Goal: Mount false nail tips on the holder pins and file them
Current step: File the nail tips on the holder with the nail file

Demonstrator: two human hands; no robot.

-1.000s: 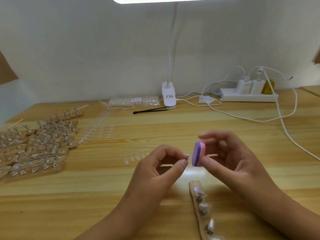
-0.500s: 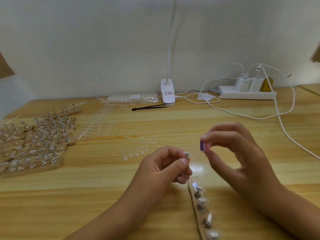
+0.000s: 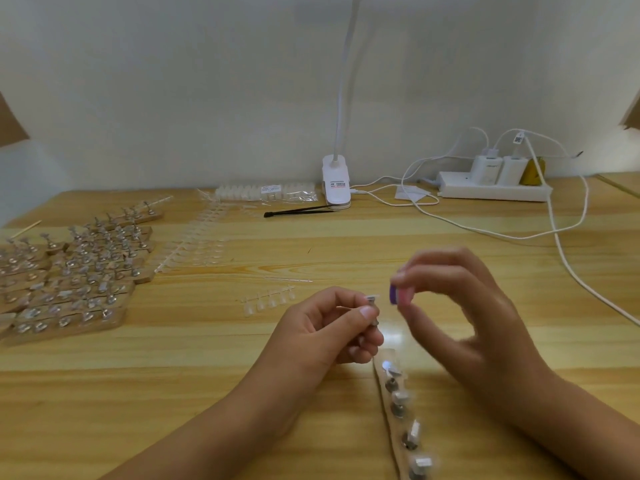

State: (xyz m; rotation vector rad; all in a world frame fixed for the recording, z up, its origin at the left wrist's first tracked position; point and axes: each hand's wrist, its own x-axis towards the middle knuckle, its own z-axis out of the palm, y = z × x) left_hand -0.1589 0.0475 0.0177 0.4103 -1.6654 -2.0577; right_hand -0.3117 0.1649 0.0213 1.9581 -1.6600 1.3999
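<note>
Filing step, by the look of it. Left hand (image 3: 322, 329) curled tight, thumb and forefinger pinching one pin (image 3: 374, 312) upright, remaining fingers folded under. Seated on top of that pin, just above the left thumbnail: one clear nail tip (image 3: 373, 298). Right hand (image 3: 474, 306) blurred, thumb and forefinger closed on one small file block (image 3: 397, 295), purple and pink, other three fingers arched loosely open. Block just beside the tip, to the right of the left fingertips. Touching or a hair apart, cannot tell through the blur.

Next move, as a guess: bring the block's face onto the tip's edge and stroke lightly, with the left pinch firm enough to stop the pin twisting. Too much pressure and probably popping the tip off its mount.

Now the count. Below the left knuckles, running toward the bottom edge: one wooden strip (image 3: 383, 400), four pins standing in it, each with a tip on top, possibly more out of view. Beyond the left fingertips: one row of loose tips (image 3: 268, 301) on a runner, five or so, hard to count. Far off to the left of the left hand: holders (image 3: 76, 282) packed in rows, too many and too blurred to count. Well beyond both hands: one pair of tweezers (image 3: 298, 211), one lamp (image 3: 335, 183), one power strip (image 3: 491, 191) with two white plugs.
</note>
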